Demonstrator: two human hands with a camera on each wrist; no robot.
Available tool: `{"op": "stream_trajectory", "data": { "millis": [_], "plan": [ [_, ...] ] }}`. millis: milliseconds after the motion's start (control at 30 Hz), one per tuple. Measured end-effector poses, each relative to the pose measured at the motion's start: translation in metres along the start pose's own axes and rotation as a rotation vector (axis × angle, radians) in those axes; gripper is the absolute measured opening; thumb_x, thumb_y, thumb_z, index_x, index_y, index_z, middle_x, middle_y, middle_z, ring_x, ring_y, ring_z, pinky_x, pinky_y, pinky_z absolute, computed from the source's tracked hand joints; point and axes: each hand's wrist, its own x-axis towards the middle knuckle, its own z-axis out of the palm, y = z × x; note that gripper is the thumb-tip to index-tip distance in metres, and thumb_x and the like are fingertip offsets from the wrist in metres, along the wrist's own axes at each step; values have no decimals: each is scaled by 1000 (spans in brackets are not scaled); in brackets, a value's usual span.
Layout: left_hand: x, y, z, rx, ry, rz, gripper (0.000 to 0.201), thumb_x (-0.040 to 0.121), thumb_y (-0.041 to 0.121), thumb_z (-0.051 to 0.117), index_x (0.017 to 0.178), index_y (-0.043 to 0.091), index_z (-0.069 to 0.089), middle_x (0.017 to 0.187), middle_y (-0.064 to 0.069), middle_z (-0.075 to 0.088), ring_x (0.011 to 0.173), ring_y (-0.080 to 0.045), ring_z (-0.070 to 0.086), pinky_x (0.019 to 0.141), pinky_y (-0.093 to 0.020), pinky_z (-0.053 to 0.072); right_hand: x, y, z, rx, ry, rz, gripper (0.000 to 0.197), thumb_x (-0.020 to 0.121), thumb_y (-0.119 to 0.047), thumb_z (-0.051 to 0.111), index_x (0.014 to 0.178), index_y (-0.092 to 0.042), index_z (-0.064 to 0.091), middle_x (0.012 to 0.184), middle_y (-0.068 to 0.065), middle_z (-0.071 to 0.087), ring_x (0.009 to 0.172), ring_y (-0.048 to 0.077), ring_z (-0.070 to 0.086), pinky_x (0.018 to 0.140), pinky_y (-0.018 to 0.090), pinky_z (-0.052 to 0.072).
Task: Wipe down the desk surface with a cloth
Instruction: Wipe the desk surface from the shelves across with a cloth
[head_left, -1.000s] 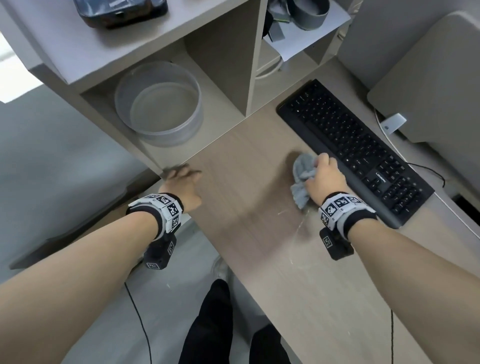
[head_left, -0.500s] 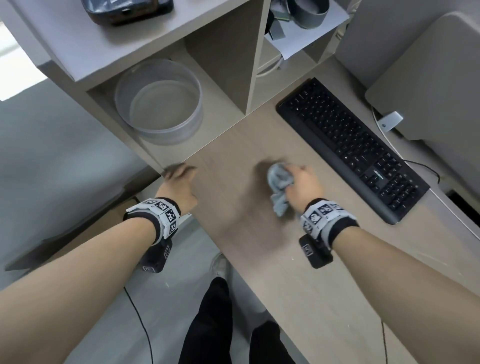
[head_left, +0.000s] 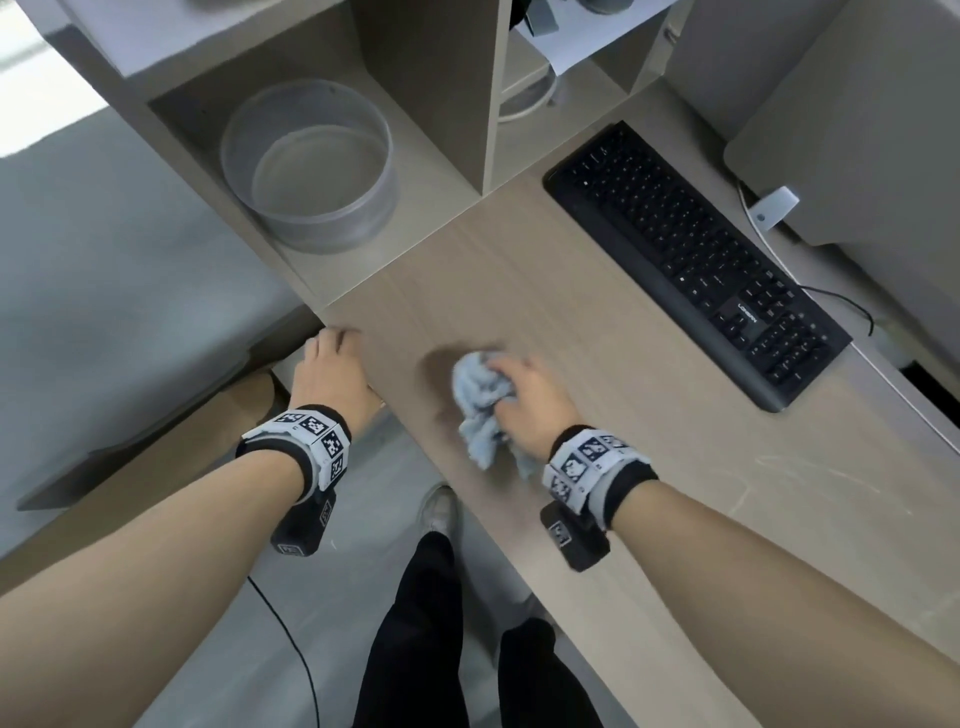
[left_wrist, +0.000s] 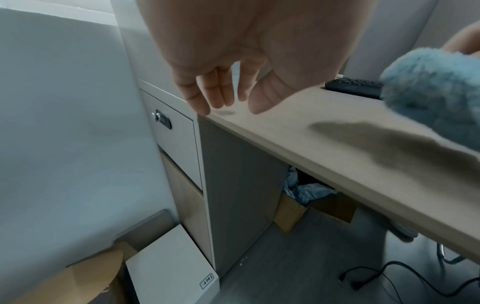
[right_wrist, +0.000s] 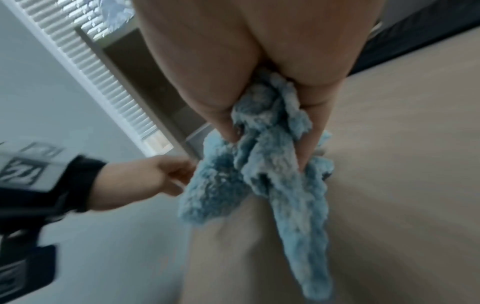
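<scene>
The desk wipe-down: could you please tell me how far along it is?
Partly done, judging by position. The right hand grips the blue cloth on the desk near the left hand. Pale scuffs remain on the right; the strip beside the keyboard is unjudgeable.

Black keyboard (head_left: 696, 262) far right; clear round tub (head_left: 311, 166) in cubby.

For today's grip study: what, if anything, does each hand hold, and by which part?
The right hand grips the bunched middle of the blue cloth, its ends trailing loose. The left hand holds nothing, its fingers resting on the desk corner.
</scene>
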Motion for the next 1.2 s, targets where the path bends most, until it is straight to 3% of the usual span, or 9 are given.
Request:
{"op": "stream_trajectory", "data": {
  "millis": [100,200,367,500,733,833,933,1033,1200],
  "plan": [
    [-1,-5,0,38,-64,-4,66,76,8,55,140,9,41,143,-10,37,129,-32,35,103,-46,41,5,42,-41,-118,196,182,57,86,-5,47,137,-31,49,129,13,49,110,35,58,99,41,48],
    [-2,-10,1,30,-110,6,67,75,7,56,140,10,42,144,-6,35,125,-31,41,103,-44,43,-3,64,-53,-353,202,303,52,88,-4,48,137,-22,45,126,16,43,105,40,56,92,44,49],
    [-5,-16,0,65,-168,50,72,74,6,55,144,13,38,149,0,29,123,-30,46,103,-41,44,-9,18,16,-372,-4,40,51,85,-5,49,134,-19,45,130,16,41,112,38,50,96,45,47],
    [2,-24,-10,53,-195,92,74,75,4,51,146,13,36,151,-2,32,128,-32,42,107,-38,39,2,-20,44,-125,-188,-103,52,88,-6,51,136,-27,50,132,8,50,104,23,57,81,23,48],
    [25,-48,-24,43,-218,62,79,75,4,49,150,13,26,161,-1,16,129,-36,36,111,-37,33,82,-28,-17,-282,207,76,60,88,-6,50,145,-22,39,128,17,45,110,45,55,95,44,47],
    [32,-53,-23,38,-185,101,79,75,3,50,149,12,27,158,-2,19,126,-36,39,109,-37,34,102,-46,-2,-456,118,74,64,87,-8,52,148,-21,35,138,16,37,120,44,45,97,45,44],
    [35,-60,-22,50,-164,123,78,73,2,50,148,12,30,155,-2,23,122,-35,40,108,-38,37,102,-70,52,-548,-99,-154,58,89,-16,49,145,-28,37,147,12,31,127,37,35,103,44,38],
    [38,-64,-23,94,-195,141,77,76,5,53,149,10,29,155,-4,22,126,-35,39,109,-41,37,83,-90,71,-480,-309,-315,48,92,-16,51,138,-29,48,141,7,39,124,30,43,105,37,37],
    [43,-60,-31,99,-237,139,70,74,7,54,142,10,38,149,-1,28,129,-33,39,105,-44,42,137,-74,3,-456,34,-47,54,91,-16,54,143,-19,42,138,17,48,119,38,53,102,38,43]
  ]
}}
